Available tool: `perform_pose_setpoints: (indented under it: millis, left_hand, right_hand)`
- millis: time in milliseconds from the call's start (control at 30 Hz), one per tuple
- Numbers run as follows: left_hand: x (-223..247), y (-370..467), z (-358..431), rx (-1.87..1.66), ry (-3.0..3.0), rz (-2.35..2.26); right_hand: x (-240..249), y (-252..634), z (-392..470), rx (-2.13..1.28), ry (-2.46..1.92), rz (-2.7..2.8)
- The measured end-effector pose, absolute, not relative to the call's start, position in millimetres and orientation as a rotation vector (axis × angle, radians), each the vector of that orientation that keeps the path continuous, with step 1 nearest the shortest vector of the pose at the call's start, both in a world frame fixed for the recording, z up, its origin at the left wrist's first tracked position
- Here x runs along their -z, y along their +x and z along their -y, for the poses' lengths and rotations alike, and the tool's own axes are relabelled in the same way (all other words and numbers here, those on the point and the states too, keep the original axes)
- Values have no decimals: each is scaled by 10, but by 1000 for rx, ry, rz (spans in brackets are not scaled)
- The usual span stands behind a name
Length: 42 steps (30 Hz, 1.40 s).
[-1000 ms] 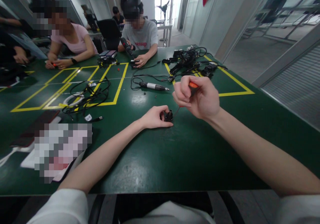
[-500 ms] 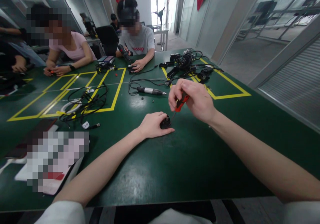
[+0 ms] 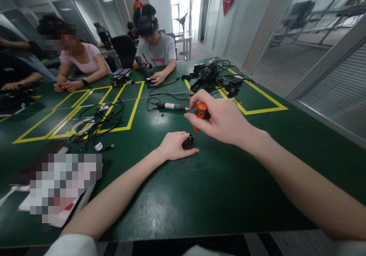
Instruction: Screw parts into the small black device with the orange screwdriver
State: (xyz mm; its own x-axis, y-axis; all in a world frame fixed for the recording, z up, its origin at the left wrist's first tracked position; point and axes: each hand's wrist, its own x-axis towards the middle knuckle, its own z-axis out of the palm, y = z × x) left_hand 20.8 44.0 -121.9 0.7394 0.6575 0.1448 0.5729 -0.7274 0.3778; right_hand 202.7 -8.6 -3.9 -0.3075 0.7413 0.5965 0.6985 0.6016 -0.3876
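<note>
On the green table point(image 3: 160, 195) my left hand point(image 3: 173, 146) is wrapped round a small round black part point(image 3: 188, 143), thumb in front and fingers behind, keeping it against the tabletop. My right hand point(image 3: 221, 116) grips an orange and black screwdriver point(image 3: 201, 111) by its handle. The screwdriver stands nearly upright, its shaft pointing down at the right edge of the black part; whether the tip sits in a screw I cannot tell. Beyond my hands lies a grey and black electric screwdriver point(image 3: 171, 106) with a cord, and a tiny dark piece point(image 3: 162, 115) rests near it.
Tangled black cables point(image 3: 210, 74) lie at the back right, more cables point(image 3: 100, 120) at the left. A blurred flat packet point(image 3: 65, 187) and a dark red flat object point(image 3: 42, 158) are at the near left. Across the table a person point(image 3: 157, 53) holds a power tool; another person point(image 3: 85, 61) sits beside.
My right hand has turned over at the wrist, and the screwdriver has gone from slanted to nearly upright. My left hand stays on the black part.
</note>
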Motion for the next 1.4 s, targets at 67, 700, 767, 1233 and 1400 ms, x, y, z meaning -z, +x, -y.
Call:
perform_pose_setpoints:
  millis: [67, 700, 767, 1233, 1400]
  left_hand:
    - [1217, 208, -440, -394, 2648, -963]
    - [1231, 206, -445, -402, 2670, -960]
    - [1232, 206, -445, -396, 2682, -959]
    - [1206, 222, -429, -308, 2871, -935]
    - [1195, 230, -432, -292, 2874, -923]
  right_hand:
    - [30, 2037, 86, -55, -1152, 2071]
    - [-121, 2163, 115, -528, -868, 2072]
    - [-116, 2180, 84, -592, -842, 2035]
    - [176, 1992, -50, -1472, -219, 1410]
    - [146, 1960, -68, -1444, -293, 1309]
